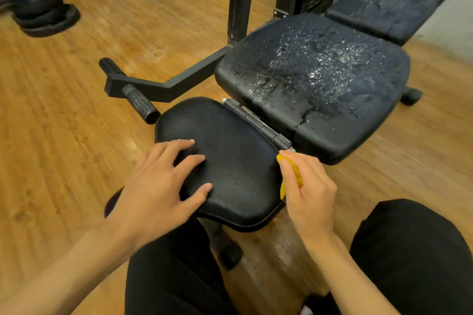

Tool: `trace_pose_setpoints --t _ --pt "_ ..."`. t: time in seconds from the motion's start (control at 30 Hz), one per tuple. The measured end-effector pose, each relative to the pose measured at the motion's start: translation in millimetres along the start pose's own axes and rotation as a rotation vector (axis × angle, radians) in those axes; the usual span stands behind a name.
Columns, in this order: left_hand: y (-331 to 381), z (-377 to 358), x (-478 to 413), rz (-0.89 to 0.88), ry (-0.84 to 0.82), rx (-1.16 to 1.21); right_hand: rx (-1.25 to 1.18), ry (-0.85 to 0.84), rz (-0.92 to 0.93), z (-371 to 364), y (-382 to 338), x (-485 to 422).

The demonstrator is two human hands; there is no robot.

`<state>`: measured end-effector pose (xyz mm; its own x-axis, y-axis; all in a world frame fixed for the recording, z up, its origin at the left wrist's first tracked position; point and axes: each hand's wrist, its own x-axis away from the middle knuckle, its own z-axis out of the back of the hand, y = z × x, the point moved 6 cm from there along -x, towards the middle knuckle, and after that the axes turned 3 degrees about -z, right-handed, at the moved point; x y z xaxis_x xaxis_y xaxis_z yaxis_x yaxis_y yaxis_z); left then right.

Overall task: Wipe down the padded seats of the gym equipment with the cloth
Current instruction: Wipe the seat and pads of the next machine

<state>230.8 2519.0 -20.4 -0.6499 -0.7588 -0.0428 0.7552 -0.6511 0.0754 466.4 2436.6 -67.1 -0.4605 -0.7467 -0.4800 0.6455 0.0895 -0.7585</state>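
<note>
Head view: a yellow cloth [297, 174] is bunched in the right hand [308, 186], whose fingers [289, 161] curl round it and press it against the right edge of the front seat pad [238, 161], just beside the end of the metal hinge [258, 123]. Only a strip of the cloth shows between the fingers and below the palm. The left hand [158, 181] lies on the pad's left half, holding nothing, its fingers spread and slightly bent with the tips on the black vinyl and the thumb near the front edge. Both forearms reach in from the bottom, bare, over knees in black trousers [409, 250].

The front pad looks smooth and mostly dry. Across the hinge, the larger middle pad [314, 79] is covered in glistening droplets, with a dark run trickling toward its near edge. Two back pads [384, 10] beyond it are speckled too. A black steel arm with grip handles [138, 102] juts left from the frame. Everything stands on a wooden plank floor [64, 110], with stacked weight plates [46, 15] at the far left.
</note>
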Motion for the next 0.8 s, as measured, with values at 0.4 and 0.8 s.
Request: trace_pose_setpoints --t 0.4,0.8 --pt "58.5 -29.8 -68.7 0.139 0.006 0.026 0.52 -0.205 0.52 -1.0 -19.4 -126.6" --pt "61.4 -39.9 -72.3 0.32 -0.076 -0.072 0.762 -0.872 0.775 -31.7 40.2 -119.1"
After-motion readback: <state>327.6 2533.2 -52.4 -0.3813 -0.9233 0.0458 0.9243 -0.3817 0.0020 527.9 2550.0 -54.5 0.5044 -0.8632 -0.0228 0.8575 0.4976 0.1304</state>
